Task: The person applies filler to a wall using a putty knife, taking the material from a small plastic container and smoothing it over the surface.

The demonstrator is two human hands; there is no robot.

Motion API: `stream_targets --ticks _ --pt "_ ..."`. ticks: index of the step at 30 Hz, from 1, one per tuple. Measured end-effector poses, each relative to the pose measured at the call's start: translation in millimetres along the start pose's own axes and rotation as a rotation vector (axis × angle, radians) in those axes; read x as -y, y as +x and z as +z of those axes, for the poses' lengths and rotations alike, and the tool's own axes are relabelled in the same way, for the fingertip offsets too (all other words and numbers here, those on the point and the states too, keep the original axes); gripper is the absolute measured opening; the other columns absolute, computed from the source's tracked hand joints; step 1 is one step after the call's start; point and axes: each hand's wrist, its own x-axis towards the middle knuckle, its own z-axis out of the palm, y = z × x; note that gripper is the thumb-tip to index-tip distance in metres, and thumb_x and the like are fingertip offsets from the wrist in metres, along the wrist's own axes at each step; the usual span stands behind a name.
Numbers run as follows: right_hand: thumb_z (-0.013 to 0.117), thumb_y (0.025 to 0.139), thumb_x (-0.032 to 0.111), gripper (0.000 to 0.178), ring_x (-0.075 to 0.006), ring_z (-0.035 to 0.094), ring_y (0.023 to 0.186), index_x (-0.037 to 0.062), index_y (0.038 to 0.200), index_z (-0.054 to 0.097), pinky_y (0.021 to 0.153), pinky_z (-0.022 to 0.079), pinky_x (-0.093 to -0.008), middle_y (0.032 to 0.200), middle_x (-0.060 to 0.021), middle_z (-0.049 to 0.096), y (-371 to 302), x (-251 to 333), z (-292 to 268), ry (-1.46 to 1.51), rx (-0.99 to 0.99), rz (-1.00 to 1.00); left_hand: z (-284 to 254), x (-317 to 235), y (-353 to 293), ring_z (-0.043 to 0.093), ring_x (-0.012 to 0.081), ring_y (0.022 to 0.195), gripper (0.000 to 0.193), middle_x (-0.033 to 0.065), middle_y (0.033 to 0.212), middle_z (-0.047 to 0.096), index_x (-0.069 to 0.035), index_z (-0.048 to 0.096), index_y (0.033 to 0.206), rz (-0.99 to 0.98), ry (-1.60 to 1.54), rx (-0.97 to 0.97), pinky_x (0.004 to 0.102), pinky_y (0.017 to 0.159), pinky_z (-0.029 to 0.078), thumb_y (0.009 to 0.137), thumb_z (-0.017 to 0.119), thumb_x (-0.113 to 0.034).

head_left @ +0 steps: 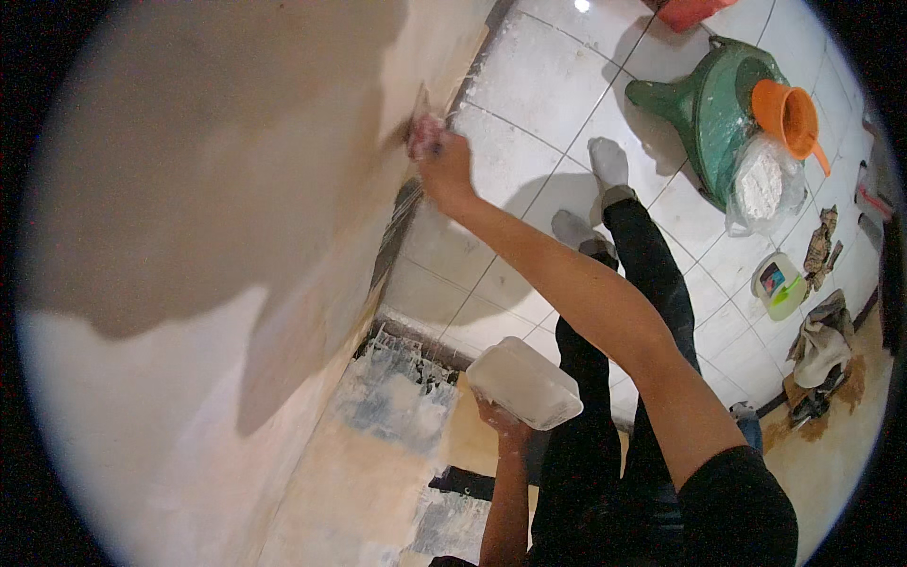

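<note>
My right hand (446,170) reaches up and away to the wall (208,170), closed on what looks like a putty knife (421,104). Its thin, pale blade is against or very near the wall surface, with a reddish part by the fingers; blur hides the details. Lower down, my left hand (505,421) grips a whitish rectangular plastic tub (524,383) from below and the side. The tub is tilted, with its pale broad face toward me, and most of that hand's fingers are hidden behind it.
On the white tiled floor (529,123) stands a green basin-like container (720,113) with an orange dipper (786,118) and a clear bag of white powder (761,187). A small tub (779,285) and crumpled cloths (820,350) lie right. Patchy grey-white filler (392,392) marks the lower wall.
</note>
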Motion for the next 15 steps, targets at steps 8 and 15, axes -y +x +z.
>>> stream_targets --ticks 8,15 --pt "0.049 0.087 0.004 0.011 -0.0131 0.048 0.053 -0.0006 0.085 0.059 0.051 0.040 -0.0283 0.060 -0.0010 0.053 -115.9 80.9 -19.7 0.168 0.195 -0.144 -14.7 6.4 -10.7 0.045 0.0342 0.120 0.066 0.0132 0.136 0.041 -0.013 0.033 0.137 -0.050 -0.067 -0.051 0.0515 0.097 0.042 0.090 0.037 -0.059" --pt "0.056 0.089 0.024 0.034 -0.0278 0.057 0.058 -0.0032 0.068 0.057 0.055 0.043 -0.0400 0.061 -0.0173 0.059 41.1 -21.2 -7.3 -0.117 -0.232 0.022 -0.6 4.0 -1.6 0.043 0.0340 0.122 0.067 0.0131 0.136 0.041 -0.014 0.032 0.138 -0.060 -0.041 0.010 0.0519 0.098 0.041 0.089 0.037 -0.060"
